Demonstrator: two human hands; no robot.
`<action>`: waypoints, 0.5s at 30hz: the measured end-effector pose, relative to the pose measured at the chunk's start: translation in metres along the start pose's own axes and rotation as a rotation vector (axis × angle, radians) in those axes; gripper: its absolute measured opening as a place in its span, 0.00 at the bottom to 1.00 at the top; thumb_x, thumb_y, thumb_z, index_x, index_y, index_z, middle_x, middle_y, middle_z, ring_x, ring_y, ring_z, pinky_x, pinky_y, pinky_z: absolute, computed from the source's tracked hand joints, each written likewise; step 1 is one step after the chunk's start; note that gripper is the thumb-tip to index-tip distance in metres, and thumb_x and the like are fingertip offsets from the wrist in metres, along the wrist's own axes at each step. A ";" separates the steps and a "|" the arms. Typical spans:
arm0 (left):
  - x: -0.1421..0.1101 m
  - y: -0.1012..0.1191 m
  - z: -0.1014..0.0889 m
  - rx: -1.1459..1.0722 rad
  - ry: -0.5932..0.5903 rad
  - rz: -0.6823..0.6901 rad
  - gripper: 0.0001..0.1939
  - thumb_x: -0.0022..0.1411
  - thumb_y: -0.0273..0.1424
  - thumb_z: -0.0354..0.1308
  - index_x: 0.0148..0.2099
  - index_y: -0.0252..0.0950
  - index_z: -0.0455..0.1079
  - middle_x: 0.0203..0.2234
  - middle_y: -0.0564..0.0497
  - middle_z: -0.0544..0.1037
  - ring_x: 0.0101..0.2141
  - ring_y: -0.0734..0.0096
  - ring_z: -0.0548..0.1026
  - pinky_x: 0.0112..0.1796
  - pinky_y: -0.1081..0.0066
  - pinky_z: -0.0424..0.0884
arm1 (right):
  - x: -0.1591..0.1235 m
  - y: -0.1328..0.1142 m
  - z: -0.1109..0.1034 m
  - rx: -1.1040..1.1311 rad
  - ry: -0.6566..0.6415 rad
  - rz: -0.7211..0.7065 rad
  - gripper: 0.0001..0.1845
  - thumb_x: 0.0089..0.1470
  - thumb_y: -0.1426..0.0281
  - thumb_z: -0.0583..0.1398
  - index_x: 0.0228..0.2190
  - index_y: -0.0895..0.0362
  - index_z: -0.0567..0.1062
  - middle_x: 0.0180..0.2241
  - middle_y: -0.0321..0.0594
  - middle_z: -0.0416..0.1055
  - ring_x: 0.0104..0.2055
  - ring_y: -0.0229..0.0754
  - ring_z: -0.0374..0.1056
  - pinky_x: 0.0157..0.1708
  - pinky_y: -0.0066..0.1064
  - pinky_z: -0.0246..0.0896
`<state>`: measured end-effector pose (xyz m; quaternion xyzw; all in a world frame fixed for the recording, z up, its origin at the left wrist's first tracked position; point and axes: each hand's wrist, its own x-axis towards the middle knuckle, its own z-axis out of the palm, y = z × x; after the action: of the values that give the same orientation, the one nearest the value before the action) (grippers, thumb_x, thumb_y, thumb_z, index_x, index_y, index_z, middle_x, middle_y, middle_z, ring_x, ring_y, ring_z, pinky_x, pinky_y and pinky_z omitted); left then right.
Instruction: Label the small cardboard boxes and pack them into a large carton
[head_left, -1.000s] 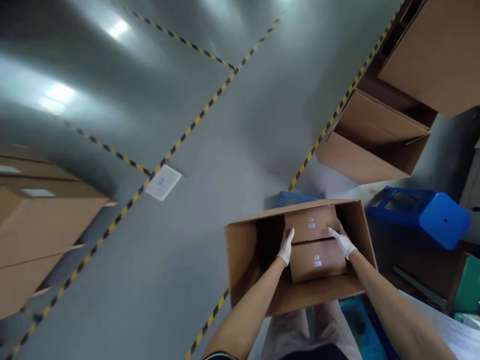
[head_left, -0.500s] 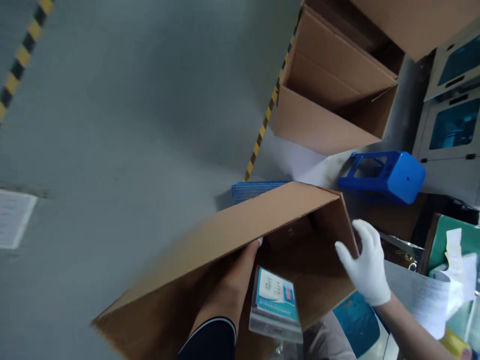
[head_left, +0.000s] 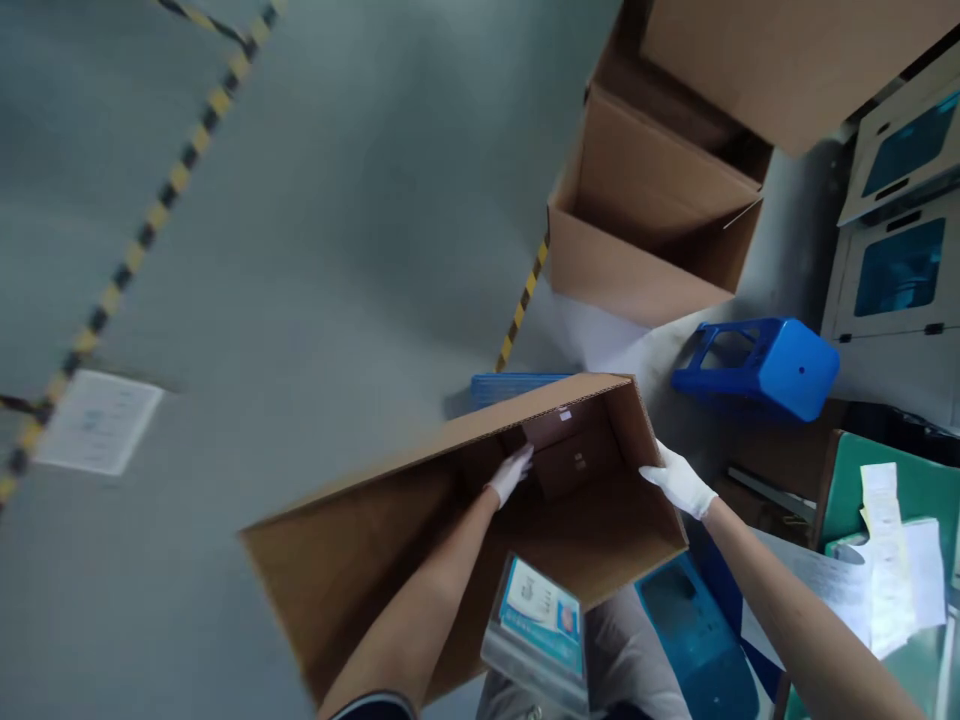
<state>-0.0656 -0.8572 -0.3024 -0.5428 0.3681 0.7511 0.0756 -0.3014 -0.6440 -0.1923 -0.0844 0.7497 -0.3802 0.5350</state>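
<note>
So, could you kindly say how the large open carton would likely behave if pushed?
The carton would probably feel stiff, as its walls look straight. The boxes inside, toward its right end, may make that end heavier. Its open rim might flex, lacking closed flaps.

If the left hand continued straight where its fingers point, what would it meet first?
The left hand would probably meet the small boxes inside the large carton; depth is unclear, and it may be touching them.

The large carton [head_left: 577, 535] is matt cardboard (cut edge rough). The glove [head_left: 681, 484] at its right wall looks like cloth, the stool [head_left: 780, 368] right of the carton smooth plastic.
</note>
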 end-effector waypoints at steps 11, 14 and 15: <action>-0.224 -0.026 -0.153 0.906 0.859 -0.117 0.24 0.62 0.43 0.58 0.57 0.36 0.72 0.49 0.36 0.80 0.49 0.44 0.80 0.45 0.58 0.77 | -0.079 0.020 0.030 -0.465 0.303 0.164 0.20 0.65 0.68 0.53 0.53 0.55 0.78 0.48 0.45 0.79 0.52 0.50 0.75 0.52 0.34 0.66; -0.216 -0.009 -0.172 1.018 0.704 -0.166 0.11 0.62 0.35 0.56 0.42 0.40 0.78 0.42 0.41 0.84 0.45 0.50 0.82 0.40 0.65 0.77 | -0.090 0.011 0.037 -0.453 0.361 0.206 0.16 0.67 0.67 0.54 0.48 0.57 0.79 0.46 0.49 0.79 0.50 0.49 0.75 0.52 0.37 0.67; -0.211 0.002 -0.176 1.055 0.695 -0.127 0.11 0.61 0.35 0.56 0.40 0.40 0.78 0.42 0.41 0.84 0.45 0.50 0.82 0.40 0.65 0.77 | -0.094 0.008 0.038 -0.449 0.380 0.211 0.15 0.67 0.65 0.56 0.47 0.58 0.79 0.46 0.49 0.78 0.49 0.48 0.75 0.52 0.38 0.68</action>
<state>0.1519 -0.9102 -0.1421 -0.6654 0.6588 0.2429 0.2534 -0.2276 -0.6065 -0.1340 -0.0496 0.9062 -0.1567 0.3897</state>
